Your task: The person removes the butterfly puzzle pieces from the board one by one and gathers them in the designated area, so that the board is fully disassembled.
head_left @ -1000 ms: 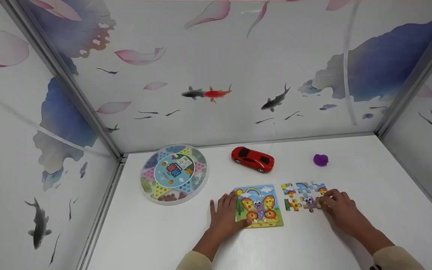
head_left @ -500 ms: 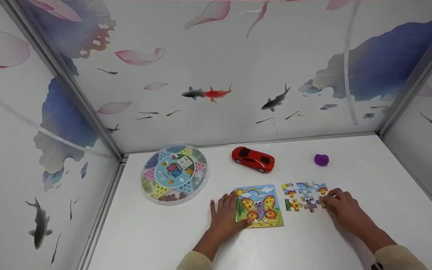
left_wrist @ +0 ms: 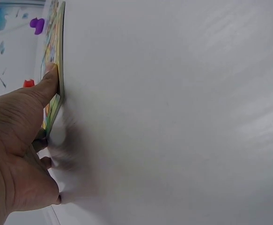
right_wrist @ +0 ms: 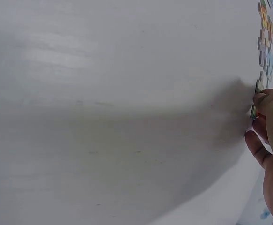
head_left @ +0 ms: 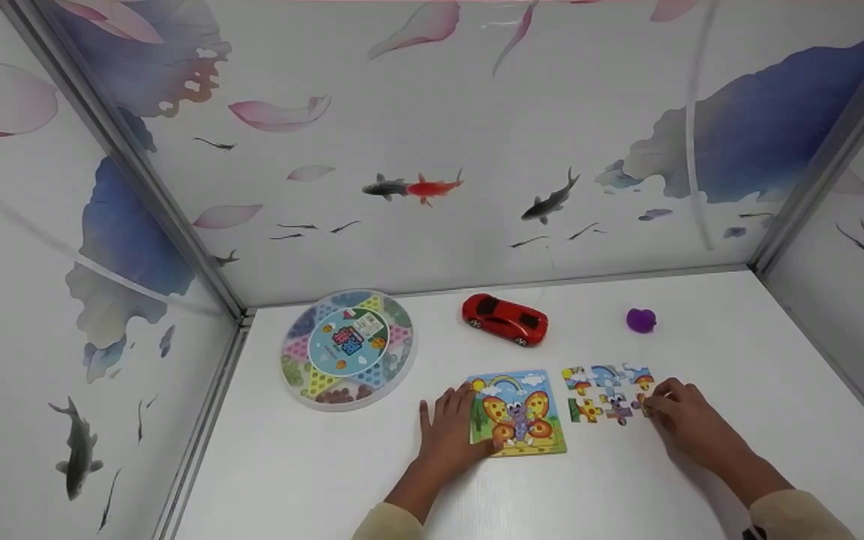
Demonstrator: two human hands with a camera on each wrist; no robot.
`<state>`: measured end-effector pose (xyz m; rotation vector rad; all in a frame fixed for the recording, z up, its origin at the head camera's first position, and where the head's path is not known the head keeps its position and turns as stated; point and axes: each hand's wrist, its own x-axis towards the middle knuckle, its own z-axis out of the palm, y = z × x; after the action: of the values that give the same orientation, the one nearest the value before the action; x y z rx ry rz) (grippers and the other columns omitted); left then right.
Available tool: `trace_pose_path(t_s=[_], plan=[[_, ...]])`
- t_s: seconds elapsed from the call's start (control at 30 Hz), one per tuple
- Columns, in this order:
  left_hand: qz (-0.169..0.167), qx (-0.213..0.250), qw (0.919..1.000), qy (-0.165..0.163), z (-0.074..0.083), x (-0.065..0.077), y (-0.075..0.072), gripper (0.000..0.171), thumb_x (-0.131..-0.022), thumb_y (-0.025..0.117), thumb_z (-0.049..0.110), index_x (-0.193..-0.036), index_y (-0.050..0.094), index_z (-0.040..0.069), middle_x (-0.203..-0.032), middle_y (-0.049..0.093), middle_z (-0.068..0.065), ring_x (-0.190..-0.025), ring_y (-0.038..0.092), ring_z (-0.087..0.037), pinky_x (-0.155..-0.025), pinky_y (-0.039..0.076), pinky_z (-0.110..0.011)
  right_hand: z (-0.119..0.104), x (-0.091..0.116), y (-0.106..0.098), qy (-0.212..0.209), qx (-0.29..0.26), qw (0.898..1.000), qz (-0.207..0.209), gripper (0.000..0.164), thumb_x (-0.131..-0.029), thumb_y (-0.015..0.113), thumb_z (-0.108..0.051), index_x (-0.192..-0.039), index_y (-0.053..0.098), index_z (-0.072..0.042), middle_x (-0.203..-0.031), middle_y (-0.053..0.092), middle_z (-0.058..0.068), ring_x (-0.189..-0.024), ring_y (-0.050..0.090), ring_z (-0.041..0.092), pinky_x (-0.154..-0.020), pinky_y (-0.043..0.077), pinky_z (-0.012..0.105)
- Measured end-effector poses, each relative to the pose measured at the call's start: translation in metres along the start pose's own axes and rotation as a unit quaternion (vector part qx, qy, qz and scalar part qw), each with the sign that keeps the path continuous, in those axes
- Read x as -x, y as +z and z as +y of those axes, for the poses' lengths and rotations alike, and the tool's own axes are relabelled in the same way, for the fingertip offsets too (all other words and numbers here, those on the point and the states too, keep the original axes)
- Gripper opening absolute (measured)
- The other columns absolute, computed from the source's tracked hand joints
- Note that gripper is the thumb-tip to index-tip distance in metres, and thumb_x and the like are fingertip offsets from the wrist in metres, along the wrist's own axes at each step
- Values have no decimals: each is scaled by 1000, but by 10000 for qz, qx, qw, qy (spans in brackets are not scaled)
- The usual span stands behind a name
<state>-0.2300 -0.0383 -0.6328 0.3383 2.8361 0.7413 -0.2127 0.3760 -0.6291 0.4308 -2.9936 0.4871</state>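
Observation:
My left hand (head_left: 451, 435) holds a square butterfly puzzle board (head_left: 518, 412) flat on the table, fingers along its left side and thumb over the front edge. In the left wrist view the thumb (left_wrist: 49, 84) hooks over the board's edge. To the right of the board lie several loose jigsaw pieces (head_left: 604, 375) in two rows. My right hand (head_left: 687, 416) pinches a jigsaw piece (right_wrist: 254, 112) at the right end of the near row. Its fingertips hide most of that piece. In the right wrist view the piece shows between thumb and fingers.
A red toy car (head_left: 505, 319) stands behind the board. At the back left lies a round Chinese checkers game (head_left: 349, 349). A small purple object (head_left: 641, 320) sits behind the loose pieces. Printed wall panels (head_left: 477, 247) close off the back and sides of the white table (head_left: 289, 480).
My right hand has shifted slightly with the jigsaw piece, and more of the piece's left end now shows beside the fingertips. The left hand and the board have stayed in place.

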Motion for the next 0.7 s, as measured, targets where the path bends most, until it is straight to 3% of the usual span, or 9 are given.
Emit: trace_pose_path(t_s=[0.43,0.7], plan=[[63,227,9997,70,-1,2,0,90,-91,86,56,-162,52,12,-178,41,-5,-167,30,-38,-134,11,-79,-4,1,1,-58,-30,9998,183,31,-98,81,-5,-128,80,-12,-122,65,8,-109,57,25,-89,61,47],[20,330,9992,217,-5,2,0,89,-93,85,55,-163,51,10,-178,41,-8,-167,30,-40,-134,10,-79,-39,-19,10,-48,-124,9997,196,31,-103,79,-20,-132,76,-9,-130,67,14,-120,62,36,-104,59,61]])
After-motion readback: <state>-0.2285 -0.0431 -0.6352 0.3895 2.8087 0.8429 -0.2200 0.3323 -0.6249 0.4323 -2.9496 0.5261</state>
